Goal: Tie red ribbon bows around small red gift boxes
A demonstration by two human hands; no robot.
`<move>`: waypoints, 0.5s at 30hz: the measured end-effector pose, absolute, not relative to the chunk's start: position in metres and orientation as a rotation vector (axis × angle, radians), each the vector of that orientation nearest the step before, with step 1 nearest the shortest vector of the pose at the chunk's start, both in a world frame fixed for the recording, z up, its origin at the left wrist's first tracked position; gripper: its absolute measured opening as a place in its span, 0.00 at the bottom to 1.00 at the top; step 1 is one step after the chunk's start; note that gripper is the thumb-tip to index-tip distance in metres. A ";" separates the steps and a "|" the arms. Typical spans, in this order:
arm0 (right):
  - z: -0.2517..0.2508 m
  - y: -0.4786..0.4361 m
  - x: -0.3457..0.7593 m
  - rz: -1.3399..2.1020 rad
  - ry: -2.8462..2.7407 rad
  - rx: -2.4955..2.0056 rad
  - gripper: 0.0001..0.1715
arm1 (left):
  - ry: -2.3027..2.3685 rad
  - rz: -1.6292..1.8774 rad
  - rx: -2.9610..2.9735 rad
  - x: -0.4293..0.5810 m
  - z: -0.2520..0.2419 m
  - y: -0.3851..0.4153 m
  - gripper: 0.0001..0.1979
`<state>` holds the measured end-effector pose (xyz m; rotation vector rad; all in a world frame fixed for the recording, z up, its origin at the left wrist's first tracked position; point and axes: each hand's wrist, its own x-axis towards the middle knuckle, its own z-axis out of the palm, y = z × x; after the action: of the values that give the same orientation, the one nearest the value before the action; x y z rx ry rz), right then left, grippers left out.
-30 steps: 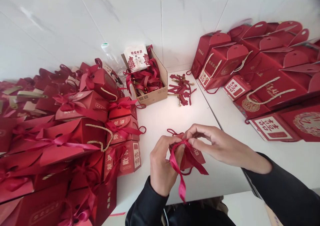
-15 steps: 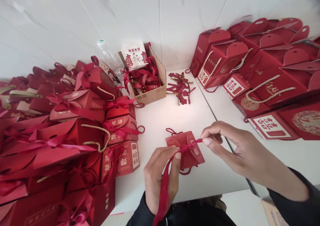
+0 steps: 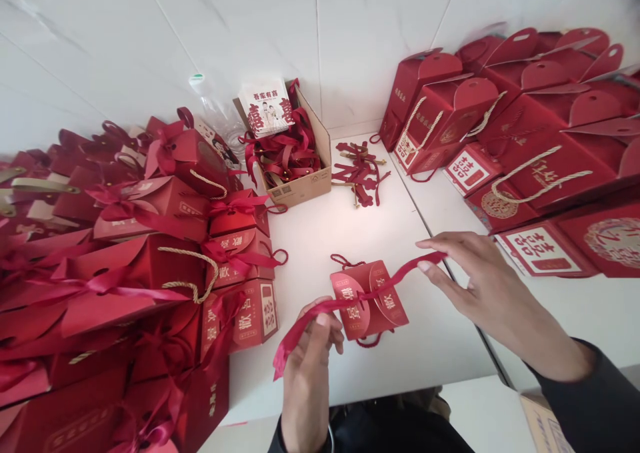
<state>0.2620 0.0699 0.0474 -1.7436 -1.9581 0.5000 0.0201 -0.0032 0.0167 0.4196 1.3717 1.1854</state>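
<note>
A small red gift box point(image 3: 384, 318) with gold lettering lies on the white table in front of me. A red satin ribbon point(image 3: 400, 274) crosses its top and passes through the closure where the rounded flaps meet. My left hand point(image 3: 311, 349) pinches the ribbon between thumb and fingers at the box's left, its loose tail hanging past the thumb. To the right, my right hand point(image 3: 483, 296) has the other end between thumb and forefinger, above the table. Red cord handles point(image 3: 346, 261) stick out behind and in front of the box.
Red boxes with bows point(image 3: 120, 266) are piled at the left. Larger red boxes with rope handles point(image 3: 550, 146) stand at the right. By the wall sit a cardboard box point(image 3: 300, 187) of ribbons and cards, a clear plastic bottle point(image 3: 215, 109), and loose red straps point(image 3: 363, 173).
My hands have moved apart, the right one outward and slightly up. The ribbon, bunched over the box before, now stretches longer across it. My left hand has turned, and the left flap shows more.
</note>
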 end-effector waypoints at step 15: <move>0.038 0.055 0.212 1.369 -1.369 -1.567 0.20 | 1.521 1.083 0.851 0.031 0.024 0.003 0.15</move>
<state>0.2122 0.0555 0.0381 -1.5669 -1.3690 1.3685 0.0306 0.0035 0.0237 0.8508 1.5214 1.0832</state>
